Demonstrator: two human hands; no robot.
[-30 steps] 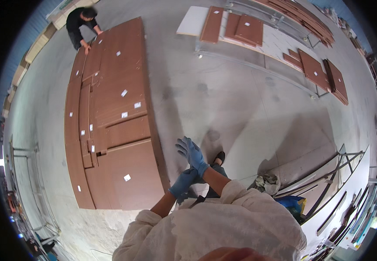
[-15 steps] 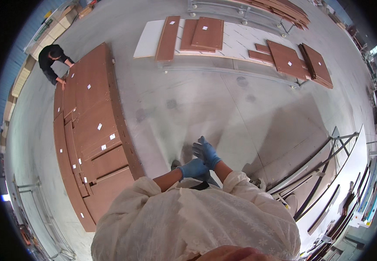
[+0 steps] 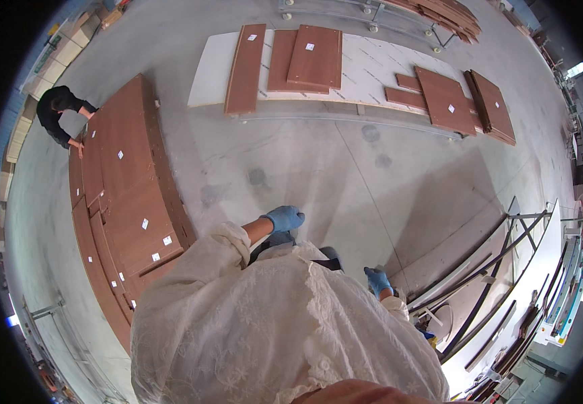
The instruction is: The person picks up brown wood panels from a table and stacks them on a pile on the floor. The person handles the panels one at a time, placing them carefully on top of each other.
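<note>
My left hand (image 3: 284, 218) is wearing a smooth blue glove, and its fingers are bending in to make a fist; I am seeing nothing in them. My right hand (image 3: 377, 281), in blue too, is hanging low on my other side, but I cannot tell how far its fingers are opening or if they are holding something. The big stack (image 3: 130, 168) of flat brown boards is lying on my left, near my left hand but apart from it. Small white labels (image 3: 120, 155) are sticking to its flat top. A person (image 3: 56, 118) in black is leaning at its far end. My white shirt (image 3: 237, 316) is looking soft and wrinkly. Past the hard grey floor (image 3: 291, 161), more boards (image 3: 315, 67) are resting on a long white sheet (image 3: 365, 74).
</note>
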